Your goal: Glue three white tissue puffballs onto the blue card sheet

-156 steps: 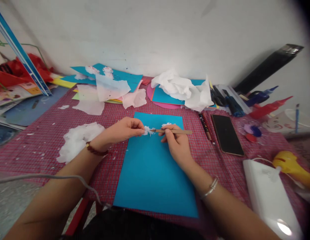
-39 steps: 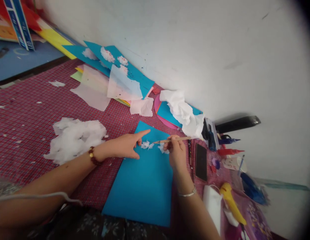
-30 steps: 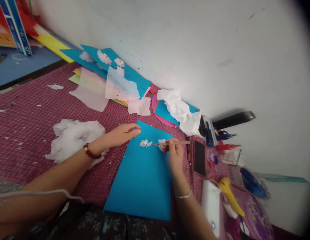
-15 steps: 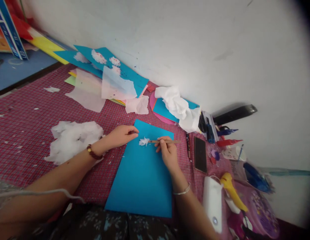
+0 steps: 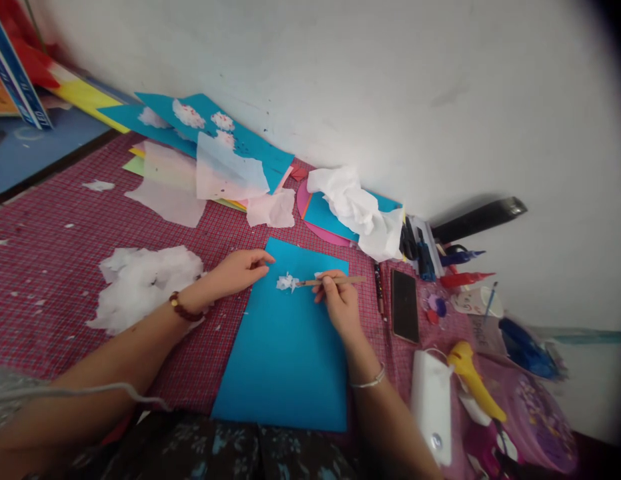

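A blue paper sheet lies on the red checked cloth in front of me. Near its top edge sits a small white tissue tuft. My right hand grips a thin wooden stick whose tip touches the tuft. My left hand rests at the sheet's left edge, fingers loosely curled with fingertips together, just left of the tuft. A second white bit shows by my right fingers.
A pile of torn white tissue lies left. Blue cards with white clouds, pink paper and crumpled tissue line the wall. A phone, pens, a white box and a yellow tool sit right.
My left hand pulled back from pointing at the tuft and curled at the sheet's edge. My right hand brought the stick's tip onto the tuft. The camera view swung.
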`<action>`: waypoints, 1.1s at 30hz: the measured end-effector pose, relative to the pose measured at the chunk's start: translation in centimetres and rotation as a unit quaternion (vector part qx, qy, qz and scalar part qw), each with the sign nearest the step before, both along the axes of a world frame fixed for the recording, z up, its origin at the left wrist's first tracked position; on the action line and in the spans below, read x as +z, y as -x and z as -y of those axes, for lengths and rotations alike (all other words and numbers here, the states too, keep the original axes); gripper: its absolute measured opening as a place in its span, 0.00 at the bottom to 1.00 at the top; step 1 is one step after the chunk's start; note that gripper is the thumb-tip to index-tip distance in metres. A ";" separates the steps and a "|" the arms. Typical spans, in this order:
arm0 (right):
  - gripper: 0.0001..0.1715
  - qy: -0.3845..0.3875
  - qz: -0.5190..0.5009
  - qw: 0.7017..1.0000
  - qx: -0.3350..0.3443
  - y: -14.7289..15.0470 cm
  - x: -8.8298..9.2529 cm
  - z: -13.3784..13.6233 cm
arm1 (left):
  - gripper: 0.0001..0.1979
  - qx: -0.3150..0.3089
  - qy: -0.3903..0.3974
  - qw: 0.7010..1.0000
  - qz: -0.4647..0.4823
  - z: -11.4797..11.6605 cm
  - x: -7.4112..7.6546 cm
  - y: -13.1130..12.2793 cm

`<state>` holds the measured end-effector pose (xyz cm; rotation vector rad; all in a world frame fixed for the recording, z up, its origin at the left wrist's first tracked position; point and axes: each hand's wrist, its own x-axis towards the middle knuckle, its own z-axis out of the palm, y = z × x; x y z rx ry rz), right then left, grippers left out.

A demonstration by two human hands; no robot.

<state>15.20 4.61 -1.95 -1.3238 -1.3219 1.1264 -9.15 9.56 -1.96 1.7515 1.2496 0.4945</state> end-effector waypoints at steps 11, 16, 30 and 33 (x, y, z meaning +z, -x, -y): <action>0.15 0.006 -0.014 1.000 0.001 0.1 -0.4 0.1 | 0.26 -0.024 0.036 0.998 0.054 0.0 -1.2 0.1; 0.15 0.003 0.000 0.999 0.035 0.4 -0.4 0.1 | 0.22 -0.013 0.021 0.999 0.044 0.0 -1.3 0.1; 0.15 0.035 -0.123 0.992 -0.009 -0.6 -1.0 0.4 | 0.37 -0.099 0.038 0.992 0.072 0.2 0.3 1.2; 0.16 0.038 -0.137 0.990 0.002 -0.3 -1.2 0.6 | 0.38 -0.111 0.031 0.990 0.082 0.7 2.3 1.7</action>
